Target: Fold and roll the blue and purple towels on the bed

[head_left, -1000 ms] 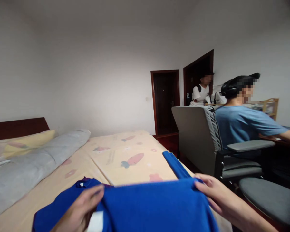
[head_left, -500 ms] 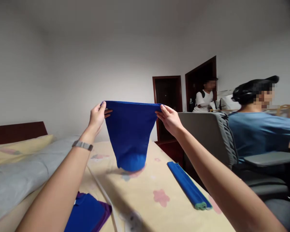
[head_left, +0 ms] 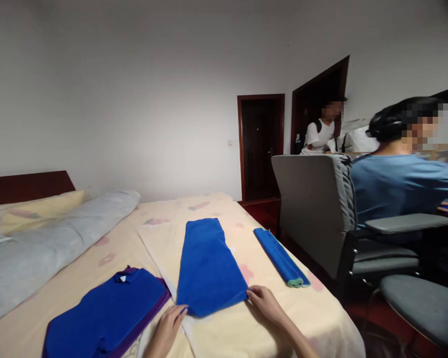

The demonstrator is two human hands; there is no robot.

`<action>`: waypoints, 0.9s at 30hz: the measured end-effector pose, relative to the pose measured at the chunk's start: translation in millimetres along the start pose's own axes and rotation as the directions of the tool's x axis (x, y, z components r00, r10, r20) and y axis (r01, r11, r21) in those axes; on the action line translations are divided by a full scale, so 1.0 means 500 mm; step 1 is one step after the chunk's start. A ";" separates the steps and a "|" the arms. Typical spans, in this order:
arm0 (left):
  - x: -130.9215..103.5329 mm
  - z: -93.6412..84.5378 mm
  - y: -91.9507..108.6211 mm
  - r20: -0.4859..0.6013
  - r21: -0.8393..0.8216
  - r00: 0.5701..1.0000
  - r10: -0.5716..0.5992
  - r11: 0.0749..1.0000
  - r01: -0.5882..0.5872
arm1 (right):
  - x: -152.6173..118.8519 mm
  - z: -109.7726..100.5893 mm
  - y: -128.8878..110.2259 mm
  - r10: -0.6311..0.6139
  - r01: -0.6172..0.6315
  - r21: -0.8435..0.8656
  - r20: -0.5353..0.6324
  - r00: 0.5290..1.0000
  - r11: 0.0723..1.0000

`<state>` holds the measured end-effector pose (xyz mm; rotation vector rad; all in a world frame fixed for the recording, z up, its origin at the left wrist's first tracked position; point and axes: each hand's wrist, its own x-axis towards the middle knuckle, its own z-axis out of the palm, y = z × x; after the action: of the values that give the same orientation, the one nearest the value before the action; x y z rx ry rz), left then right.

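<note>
A blue cloth (head_left: 209, 268) lies flat on the bed (head_left: 216, 338), narrower at its far end and wider near me. My left hand (head_left: 170, 325) pinches its near left corner. At the near right corner, my right hand (head_left: 265, 301) holds the cloth between thumb and fingers. To the left lies a blue garment (head_left: 108, 308) with a white tag at its collar and purple fabric showing beneath it. Right of the cloth, a folded blue cloth (head_left: 281, 258) with a green end lies near the bed's right edge.
A grey bedcover roll (head_left: 70, 248) and a yellow pillow (head_left: 45, 211) are on the left. Beyond the bed's right edge, a person in blue (head_left: 403, 184) sits in a grey chair (head_left: 309, 209). Another person (head_left: 321, 132) is farther back, near a stool (head_left: 425, 303) in the foreground.
Both hands have come down and toward me with the blue cloth, which hung in the air and now lies on the bed. More of the garment at left shows.
</note>
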<state>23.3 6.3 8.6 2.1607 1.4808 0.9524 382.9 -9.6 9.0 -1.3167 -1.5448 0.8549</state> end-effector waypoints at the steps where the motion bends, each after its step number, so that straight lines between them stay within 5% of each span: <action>1: -0.019 0.004 -0.008 -0.010 0.017 1.000 -0.006 1.000 0.006 | -0.013 -0.001 0.001 -0.013 0.013 -0.001 0.012 1.000 1.000; 6: -0.084 -0.027 -0.005 -0.080 0.058 0.997 0.008 0.998 -0.003 | -0.067 -0.047 -0.048 -0.085 0.084 0.019 0.069 0.994 0.996; 11: -0.053 -0.054 0.015 -0.091 -0.109 0.995 -0.047 0.993 0.037 | -0.037 -0.063 -0.085 -0.129 0.130 -0.024 0.051 0.990 0.991; 19: -0.021 0.004 -0.029 0.047 -0.295 0.979 -0.198 0.934 0.203 | 0.015 0.012 0.031 0.185 -0.185 0.029 0.022 0.983 0.982; 23: -0.027 -0.007 -0.022 0.117 -0.258 0.976 -0.185 0.943 0.210 | 0.004 0.003 0.038 0.300 -0.304 0.006 0.145 0.943 0.953; 27: -0.027 -0.020 -0.005 0.148 -0.185 0.967 -0.209 0.954 0.235 | -0.007 -0.029 0.023 0.290 -0.276 -0.093 0.209 0.934 0.957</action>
<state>11.5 -5.9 9.7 1.8315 1.4614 0.8307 400.5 -11.7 2.9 -1.5586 -1.5831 1.1754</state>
